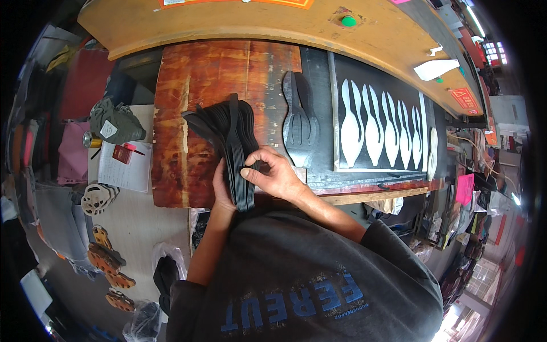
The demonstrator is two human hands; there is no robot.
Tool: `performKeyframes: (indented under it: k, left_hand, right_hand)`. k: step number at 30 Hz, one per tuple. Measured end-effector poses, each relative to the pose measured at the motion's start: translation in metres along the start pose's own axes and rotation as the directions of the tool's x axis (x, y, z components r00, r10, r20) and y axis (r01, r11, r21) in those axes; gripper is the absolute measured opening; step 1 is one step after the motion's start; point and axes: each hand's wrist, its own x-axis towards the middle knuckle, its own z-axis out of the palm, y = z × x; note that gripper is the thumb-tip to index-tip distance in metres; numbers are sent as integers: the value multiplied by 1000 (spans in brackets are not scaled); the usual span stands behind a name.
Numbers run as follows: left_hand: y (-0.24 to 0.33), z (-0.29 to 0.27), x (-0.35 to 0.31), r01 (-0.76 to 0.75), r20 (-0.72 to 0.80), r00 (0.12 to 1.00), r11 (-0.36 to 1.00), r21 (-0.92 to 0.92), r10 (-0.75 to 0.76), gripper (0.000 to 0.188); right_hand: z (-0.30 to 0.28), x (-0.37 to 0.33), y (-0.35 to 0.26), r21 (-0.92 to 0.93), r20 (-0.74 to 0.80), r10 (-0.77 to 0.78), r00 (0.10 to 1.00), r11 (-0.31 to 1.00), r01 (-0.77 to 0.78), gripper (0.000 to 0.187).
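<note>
A thick stack of black, curved cut pieces (244, 131) stands over the wooden board, its layers fanned at the far end. Its near end is held between my two hands. My left hand (221, 187) wraps the stack's left side, fingers partly hidden behind it. On the right side, my right hand (272, 174) grips the layers with thumb and bent fingers. Just right of the stack lies a dark cutting die (297, 122) with a forked, curved outline. Beyond it, a black sheet (383, 77) shows several paired white curved shapes (373, 128) in a row.
A yellow machine beam (228, 24) with a green button (348, 21) spans the far side. The stained wooden board (171, 165) lies below it. To the left are paper (122, 168), a green cloth bundle (115, 121) and brown dies (105, 257).
</note>
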Motion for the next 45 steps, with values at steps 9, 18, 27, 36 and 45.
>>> performKeyframes:
  k: [9,18,27,36,45]
  left_hand:
    - [0,-3,1,16,10,1000,999,33,-16,60]
    - [0,8,-3,29,42,999,1000,11,-29,60]
    - [1,4,-1,22,87,996,1000,5,-23,60]
    - [0,6,-2,26,23,999,999,30,-27,61]
    - [1,9,-2,3,37,999,998,61,-5,59]
  right_hand:
    - [2,0,-2,202,6,240,971,951,-236,19]
    - [2,1,-6,-54,-14,-46,999,998,45,19]
    - [5,0,-7,152,-46,205,978,969,-196,17]
    - [4,-1,-2,70,1,48,999,996,-47,16]
    - [3,4,-9,-13,1,91,996,996,-91,21]
